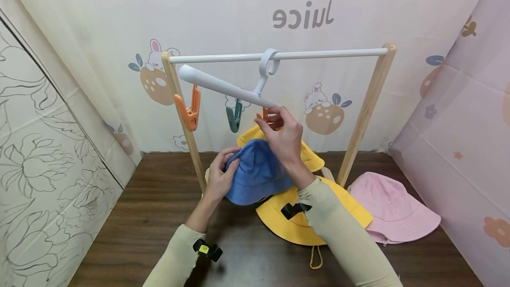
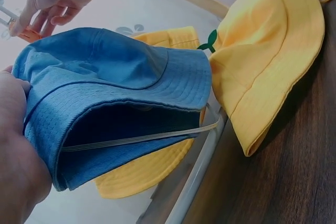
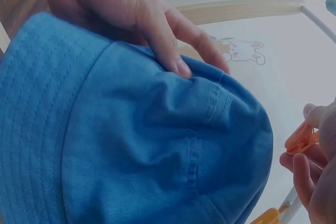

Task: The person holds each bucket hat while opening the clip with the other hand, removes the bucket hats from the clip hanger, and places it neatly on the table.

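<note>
My left hand (image 1: 221,175) grips a blue bucket hat (image 1: 256,174) by its side, thumb over the cloth. The hat is held up below a white hanger (image 1: 223,85) that hooks over the rack's bar and tilts down to the right. At the hanger's lower end my right hand (image 1: 284,134) pinches an orange clothespin (image 3: 302,139), partly hidden by the fingers. Another orange clothespin (image 1: 190,109) and a green clothespin (image 1: 234,115) hang from the hanger farther left. In the left wrist view, an elastic strap (image 2: 142,138) crosses the hat's opening.
A yellow bucket hat (image 1: 287,220) with a cord lies on the brown table (image 1: 131,216), and another yellow hat (image 1: 312,156) sits behind the blue one. The pink hat (image 1: 392,207) lies at right. Wooden posts (image 1: 364,114) carry the white bar (image 1: 330,54).
</note>
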The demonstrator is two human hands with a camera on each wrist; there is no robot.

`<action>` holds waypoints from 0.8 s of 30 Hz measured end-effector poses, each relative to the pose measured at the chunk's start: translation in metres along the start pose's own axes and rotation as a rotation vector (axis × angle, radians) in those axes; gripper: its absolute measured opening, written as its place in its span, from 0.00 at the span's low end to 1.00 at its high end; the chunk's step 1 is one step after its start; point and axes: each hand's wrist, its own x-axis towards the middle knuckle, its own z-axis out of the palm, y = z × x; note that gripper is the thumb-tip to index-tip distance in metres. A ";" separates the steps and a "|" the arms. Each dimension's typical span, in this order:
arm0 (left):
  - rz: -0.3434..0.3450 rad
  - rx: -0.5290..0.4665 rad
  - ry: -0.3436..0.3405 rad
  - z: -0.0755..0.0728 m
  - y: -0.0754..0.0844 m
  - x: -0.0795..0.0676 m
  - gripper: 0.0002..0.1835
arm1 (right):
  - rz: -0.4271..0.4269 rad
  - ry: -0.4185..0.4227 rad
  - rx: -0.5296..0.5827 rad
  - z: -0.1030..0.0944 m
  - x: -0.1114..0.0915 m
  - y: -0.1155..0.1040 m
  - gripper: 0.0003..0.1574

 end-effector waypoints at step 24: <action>0.022 0.013 0.025 -0.011 0.013 -0.016 0.17 | 0.054 -0.055 0.017 -0.006 0.002 -0.004 0.23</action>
